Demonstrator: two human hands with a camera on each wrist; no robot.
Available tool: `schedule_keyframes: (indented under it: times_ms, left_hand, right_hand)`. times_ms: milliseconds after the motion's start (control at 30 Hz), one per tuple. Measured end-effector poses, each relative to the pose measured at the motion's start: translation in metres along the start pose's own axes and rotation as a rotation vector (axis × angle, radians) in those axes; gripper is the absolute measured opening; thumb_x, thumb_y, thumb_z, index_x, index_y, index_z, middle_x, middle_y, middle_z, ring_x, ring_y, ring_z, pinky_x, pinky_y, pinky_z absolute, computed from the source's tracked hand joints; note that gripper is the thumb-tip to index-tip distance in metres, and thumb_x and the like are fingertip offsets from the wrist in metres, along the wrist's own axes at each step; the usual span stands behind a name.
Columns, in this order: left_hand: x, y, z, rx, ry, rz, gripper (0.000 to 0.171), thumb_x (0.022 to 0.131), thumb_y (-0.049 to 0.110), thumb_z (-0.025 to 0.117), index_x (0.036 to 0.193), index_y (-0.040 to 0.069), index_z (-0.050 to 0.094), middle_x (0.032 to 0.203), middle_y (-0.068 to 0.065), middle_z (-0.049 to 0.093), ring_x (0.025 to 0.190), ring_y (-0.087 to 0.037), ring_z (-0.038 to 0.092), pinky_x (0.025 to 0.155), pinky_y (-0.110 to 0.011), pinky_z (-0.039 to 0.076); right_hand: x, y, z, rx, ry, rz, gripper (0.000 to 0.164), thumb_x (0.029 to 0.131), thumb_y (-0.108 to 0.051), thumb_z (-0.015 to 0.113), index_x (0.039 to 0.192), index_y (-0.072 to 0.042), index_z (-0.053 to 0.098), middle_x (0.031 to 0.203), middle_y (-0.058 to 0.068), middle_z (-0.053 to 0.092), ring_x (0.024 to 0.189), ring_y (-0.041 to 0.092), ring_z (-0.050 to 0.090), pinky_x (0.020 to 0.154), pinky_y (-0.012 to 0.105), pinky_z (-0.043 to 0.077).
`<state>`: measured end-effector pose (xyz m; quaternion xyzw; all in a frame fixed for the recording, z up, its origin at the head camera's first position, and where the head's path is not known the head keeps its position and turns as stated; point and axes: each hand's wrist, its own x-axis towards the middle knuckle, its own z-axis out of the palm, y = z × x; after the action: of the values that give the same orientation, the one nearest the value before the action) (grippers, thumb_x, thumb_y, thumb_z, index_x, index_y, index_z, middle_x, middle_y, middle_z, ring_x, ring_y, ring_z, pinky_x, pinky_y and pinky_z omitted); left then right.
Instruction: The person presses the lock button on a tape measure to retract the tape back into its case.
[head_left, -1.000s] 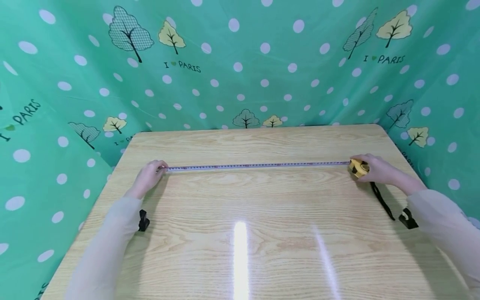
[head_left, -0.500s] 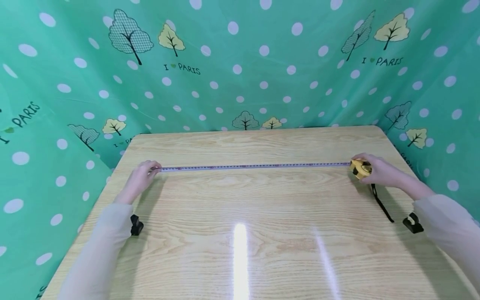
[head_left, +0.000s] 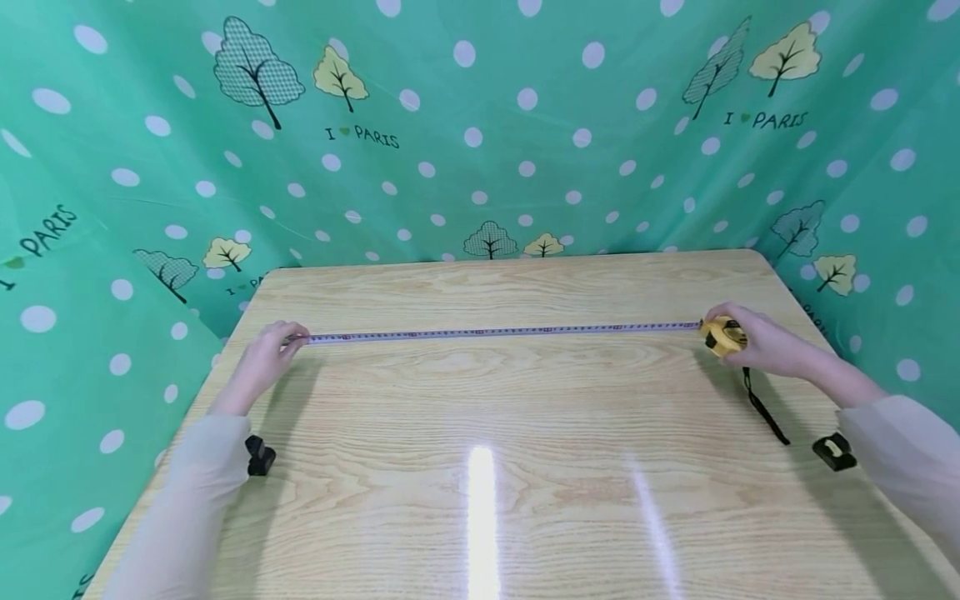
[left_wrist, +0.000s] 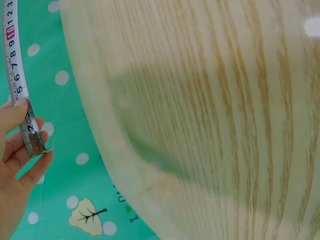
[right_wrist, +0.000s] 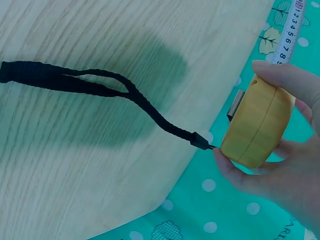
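Observation:
A yellow tape measure (head_left: 723, 336) is gripped in my right hand (head_left: 761, 342) on the right side. Its blade (head_left: 480, 332) stretches almost level across to the left, where my left hand (head_left: 264, 358) pinches the free end. In the left wrist view, the thumb of the left hand (left_wrist: 17, 165) lies on the blade's numbered face (left_wrist: 17, 75), with fingers behind it by the metal hook (left_wrist: 37, 147). The right wrist view has the yellow case (right_wrist: 257, 125) between thumb and fingers of the right hand (right_wrist: 290, 160). A black wrist strap (right_wrist: 150, 112) hangs from it.
Below the hands lies a light wood-grain table (head_left: 525, 400) with rounded far corners. A green dotted curtain (head_left: 510, 150) surrounds its back and sides. Dark wrist-camera mounts (head_left: 259, 456) sit at both sleeves. Bright light streaks reflect on the tabletop.
My left hand has moved left with the blade's end, so a longer stretch of blade is out. The right hand with the tape measure has stayed nearly in place.

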<state>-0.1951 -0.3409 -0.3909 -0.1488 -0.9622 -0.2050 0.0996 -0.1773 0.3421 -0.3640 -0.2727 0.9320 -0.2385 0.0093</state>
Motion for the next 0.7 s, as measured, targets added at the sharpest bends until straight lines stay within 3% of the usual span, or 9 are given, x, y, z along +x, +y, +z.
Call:
schedule_keyframes:
  times_ms: [267, 700]
  left_hand:
    - [-0.003, 0.0, -0.006, -0.005, 0.021, 0.002, 0.01, 0.087, -0.002, 0.051, 0.094, -0.004, 0.058, 0.091, -0.022, 0.056, 0.088, -0.037, 0.051, 0.072, -0.05, 0.043]
    - [-0.007, 0.001, -0.013, 0.0, 0.08, 0.037, 0.008, 0.085, -0.002, 0.054, 0.091, -0.004, 0.06, 0.086, -0.02, 0.057, 0.082, -0.034, 0.052, 0.066, -0.047, 0.042]
  right_hand:
    - [-0.002, -0.01, -0.004, -0.031, -0.019, -0.008, 0.045, 0.063, 0.012, 0.071, 0.102, -0.004, 0.052, 0.105, 0.026, 0.047, 0.089, 0.038, 0.045, 0.055, 0.029, 0.041]
    - [-0.002, -0.014, -0.003, -0.092, -0.036, 0.007, 0.038, 0.066, 0.008, 0.071, 0.098, -0.007, 0.057, 0.101, 0.029, 0.044, 0.081, 0.038, 0.048, 0.056, 0.033, 0.044]
